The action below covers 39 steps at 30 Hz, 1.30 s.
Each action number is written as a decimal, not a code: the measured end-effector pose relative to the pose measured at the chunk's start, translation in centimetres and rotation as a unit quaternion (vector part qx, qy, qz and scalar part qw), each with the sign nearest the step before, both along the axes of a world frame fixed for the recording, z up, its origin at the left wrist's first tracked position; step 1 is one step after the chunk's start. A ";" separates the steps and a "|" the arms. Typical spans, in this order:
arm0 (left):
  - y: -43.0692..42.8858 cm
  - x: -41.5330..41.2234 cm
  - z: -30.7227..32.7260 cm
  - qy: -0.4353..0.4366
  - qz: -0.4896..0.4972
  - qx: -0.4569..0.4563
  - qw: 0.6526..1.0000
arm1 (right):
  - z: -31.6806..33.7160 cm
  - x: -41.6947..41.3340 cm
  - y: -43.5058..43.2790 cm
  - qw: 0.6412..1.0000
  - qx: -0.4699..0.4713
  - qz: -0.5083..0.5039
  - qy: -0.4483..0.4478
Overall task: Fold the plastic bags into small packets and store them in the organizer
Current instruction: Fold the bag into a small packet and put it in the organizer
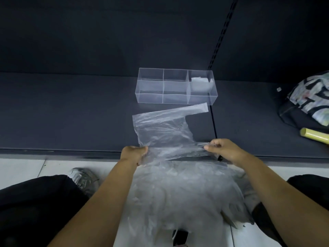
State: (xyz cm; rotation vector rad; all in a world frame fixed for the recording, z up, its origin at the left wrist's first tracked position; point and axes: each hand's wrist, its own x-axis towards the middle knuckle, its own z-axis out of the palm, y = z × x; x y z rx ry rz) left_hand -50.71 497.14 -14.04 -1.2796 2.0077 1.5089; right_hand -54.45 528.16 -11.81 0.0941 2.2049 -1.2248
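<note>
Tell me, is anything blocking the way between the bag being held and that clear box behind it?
Nothing visible. The left hand and right hand pinch the plastic bag; only bare shelf lies between it and the organizer. The backpack and yellow roll sit off to the right.

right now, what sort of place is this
Probably a shop aisle or stockroom: a low dark display shelf, a slotted upright rail behind it, and a pale tiled floor below.
</note>
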 end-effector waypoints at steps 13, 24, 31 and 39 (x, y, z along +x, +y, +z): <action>-2.5 0.8 1.4 0.040 0.082 0.236 0.967 | 0.2 -0.9 2.8 0.985 -0.111 0.045 -0.126; -2.2 1.0 0.6 0.071 0.107 0.212 0.969 | 0.1 -0.1 0.1 0.984 0.063 -0.138 0.094; -0.5 1.7 0.2 0.071 0.094 0.184 0.976 | -1.9 0.9 -3.5 0.911 0.218 -0.295 0.188; -0.1 2.1 0.7 0.074 0.130 0.175 0.973 | -1.5 -0.1 -1.4 0.800 -0.361 -0.451 -0.162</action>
